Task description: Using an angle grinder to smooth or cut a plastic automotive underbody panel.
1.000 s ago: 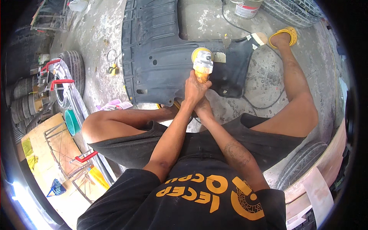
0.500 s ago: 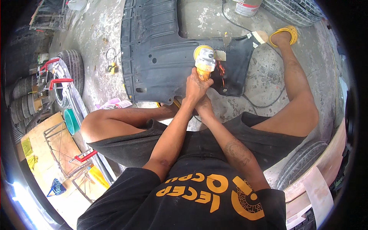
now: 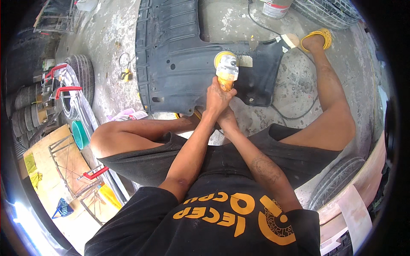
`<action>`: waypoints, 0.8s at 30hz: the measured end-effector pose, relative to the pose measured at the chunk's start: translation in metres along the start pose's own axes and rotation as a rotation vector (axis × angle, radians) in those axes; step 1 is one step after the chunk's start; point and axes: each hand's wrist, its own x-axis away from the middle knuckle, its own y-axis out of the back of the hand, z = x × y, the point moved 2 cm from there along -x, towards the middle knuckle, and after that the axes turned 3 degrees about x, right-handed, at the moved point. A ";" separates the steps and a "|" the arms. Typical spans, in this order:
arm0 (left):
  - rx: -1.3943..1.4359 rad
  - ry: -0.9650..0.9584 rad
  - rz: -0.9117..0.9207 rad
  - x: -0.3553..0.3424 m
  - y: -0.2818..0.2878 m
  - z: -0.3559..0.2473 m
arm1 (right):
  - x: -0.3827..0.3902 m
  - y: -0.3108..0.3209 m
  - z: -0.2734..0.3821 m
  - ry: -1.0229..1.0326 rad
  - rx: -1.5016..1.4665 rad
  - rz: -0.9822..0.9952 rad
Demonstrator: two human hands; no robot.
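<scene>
My left hand (image 3: pixel 217 96) is wrapped round the body of a yellow-and-silver angle grinder (image 3: pixel 227 72) with a pale yellow disc at its head. My right hand (image 3: pixel 226 118) is closed just behind and below it, on the rear of the grinder, partly hidden by the left. The disc is over a large black moulded plastic panel (image 3: pixel 171 51) lying on the floor, beside a light rectangular patch (image 3: pixel 244 62). Pale pieces (image 3: pixel 289 42) sit on the panel's right tip, near my yellow-clogged foot (image 3: pixel 316 41).
A tyre (image 3: pixel 83 79), clamped strips (image 3: pixel 77 104), plywood (image 3: pixel 47 170) and a teal container (image 3: pixel 80 135) lie left. A bucket (image 3: pixel 275 8) and wheels (image 3: pixel 322 15) stand beyond the panel, a tyre (image 3: pixel 335 183) right. A cord (image 3: pixel 294 117) crosses the floor; a yellow tool (image 3: pixel 126 74) lies left.
Orange sparks that sprayed right of the grinder half a second ago are gone. The grinder and my hands have shifted very slightly left and down since then.
</scene>
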 end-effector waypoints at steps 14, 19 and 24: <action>-0.008 -0.021 0.010 0.000 -0.001 -0.002 | 0.008 -0.001 0.007 0.018 -0.073 -0.039; -0.008 0.029 0.002 0.004 0.004 0.002 | 0.003 -0.004 -0.006 0.101 0.007 -0.024; 0.032 0.011 -0.033 0.004 0.005 0.003 | -0.009 0.013 -0.008 0.111 0.343 0.179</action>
